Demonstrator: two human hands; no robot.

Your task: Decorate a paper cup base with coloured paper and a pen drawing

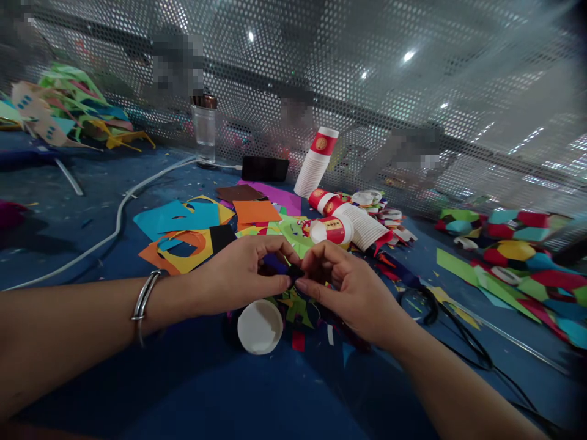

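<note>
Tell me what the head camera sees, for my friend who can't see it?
Two hands, left hand and right hand, pinch a small dark paper bit together above a blue table. A white cup lies below; paper scraps and stacked cups sit behind.

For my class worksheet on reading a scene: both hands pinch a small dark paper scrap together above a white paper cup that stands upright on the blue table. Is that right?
Not quite. In the head view the white paper cup lies on its side on the blue table, not upright. The rest holds: the left hand and right hand pinch the small dark paper scrap together above it.
</note>
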